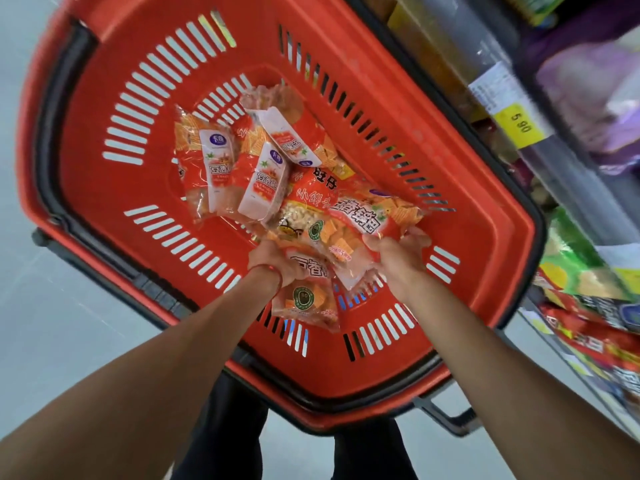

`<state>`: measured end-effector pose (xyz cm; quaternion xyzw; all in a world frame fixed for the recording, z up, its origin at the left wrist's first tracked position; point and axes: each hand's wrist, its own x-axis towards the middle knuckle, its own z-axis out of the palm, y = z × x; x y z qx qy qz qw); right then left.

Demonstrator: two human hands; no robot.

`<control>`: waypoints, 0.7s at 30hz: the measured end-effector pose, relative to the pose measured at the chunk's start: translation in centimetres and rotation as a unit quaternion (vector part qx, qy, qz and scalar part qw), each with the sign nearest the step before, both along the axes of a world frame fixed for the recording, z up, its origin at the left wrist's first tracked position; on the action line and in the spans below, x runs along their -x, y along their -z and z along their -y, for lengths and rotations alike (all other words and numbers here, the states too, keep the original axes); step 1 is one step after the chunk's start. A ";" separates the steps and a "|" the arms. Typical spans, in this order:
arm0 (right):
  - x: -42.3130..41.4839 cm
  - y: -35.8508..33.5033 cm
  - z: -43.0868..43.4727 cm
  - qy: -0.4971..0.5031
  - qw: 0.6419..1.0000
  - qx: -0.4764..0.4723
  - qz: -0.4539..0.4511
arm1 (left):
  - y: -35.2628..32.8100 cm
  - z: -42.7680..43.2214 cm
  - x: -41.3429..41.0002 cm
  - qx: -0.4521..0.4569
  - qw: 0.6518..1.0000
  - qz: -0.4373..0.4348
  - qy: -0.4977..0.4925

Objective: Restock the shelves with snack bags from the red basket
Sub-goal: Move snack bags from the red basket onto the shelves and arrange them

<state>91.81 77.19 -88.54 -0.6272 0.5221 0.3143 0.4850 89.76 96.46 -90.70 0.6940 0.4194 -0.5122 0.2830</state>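
I look straight down into the red basket. Several orange-and-clear snack bags lie on its slotted bottom. My left hand grips the top of one snack bag that hangs toward the basket's near wall. My right hand holds the edge of another snack bag with bold black characters, lifted over the pile. A third bag with small round snacks lies between the two hands; I cannot tell which hand bears it.
Shelves run along the right side, with a yellow price tag, purple packs above and green and red snack packs lower down. Grey floor lies to the left. The basket's black handle sticks out near my legs.
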 end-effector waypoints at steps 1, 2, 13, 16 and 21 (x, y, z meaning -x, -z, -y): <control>0.1 -1.1 0.3 0.014 1.000 -0.012 -0.003 | -0.8 -0.1 -0.1 -0.003 1.000 0.001 -0.001; 0.2 -2.2 0.6 0.018 1.000 -0.022 -0.010 | -1.3 -0.2 0.0 -0.004 1.000 0.002 0.016; 2.8 -10.0 3.4 0.071 0.991 -0.115 0.010 | -6.7 1.2 2.0 -0.026 0.988 0.126 -0.082; 3.9 -11.1 3.3 0.066 0.992 -0.106 0.028 | -8.5 1.3 1.7 -0.029 0.991 0.129 0.010; 6.0 -13.2 2.9 0.095 0.991 -0.069 0.062 | -11.7 0.2 1.1 0.005 0.988 0.125 0.091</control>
